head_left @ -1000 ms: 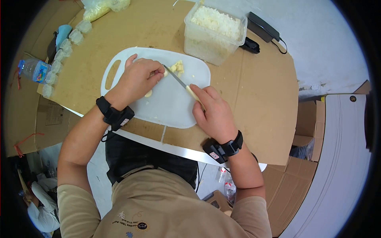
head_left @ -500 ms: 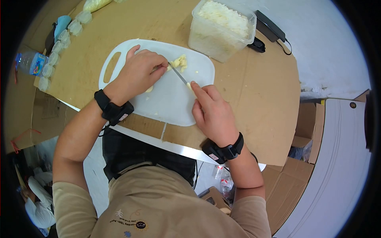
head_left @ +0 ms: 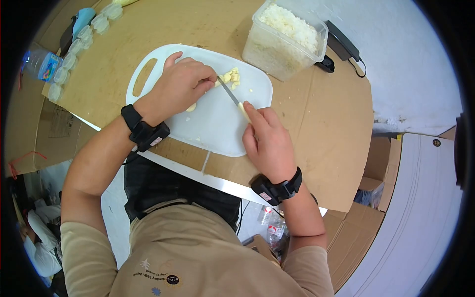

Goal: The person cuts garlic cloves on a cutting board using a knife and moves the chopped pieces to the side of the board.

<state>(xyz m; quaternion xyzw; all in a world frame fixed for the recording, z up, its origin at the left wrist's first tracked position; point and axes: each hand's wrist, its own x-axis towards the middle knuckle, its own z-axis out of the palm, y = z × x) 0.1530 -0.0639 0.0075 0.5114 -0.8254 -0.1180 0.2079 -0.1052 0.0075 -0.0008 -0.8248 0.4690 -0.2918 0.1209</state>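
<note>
I watched through one head-worn camera, set above the wearer and facing steeply down and forward. Its wide lens, dark at the corners, sat near enough that the beige T-shirt (head_left: 198, 242) filled 6 o'clock, yet far enough to take in the whole white cutting board (head_left: 217, 128) toward 11 and a white wall (head_left: 415, 64) at 2.

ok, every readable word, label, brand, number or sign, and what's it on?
"urday 18th Apri": beige cloth T-shirt, upside down, partial; rest unclear.
Round black disc on white panel: characters too small.
Too blurred: blue label on clear plastic bottle; pale stickers on black wrist devices; red labels on clear floor bottles; faint print on brown cardboard box.
</note>
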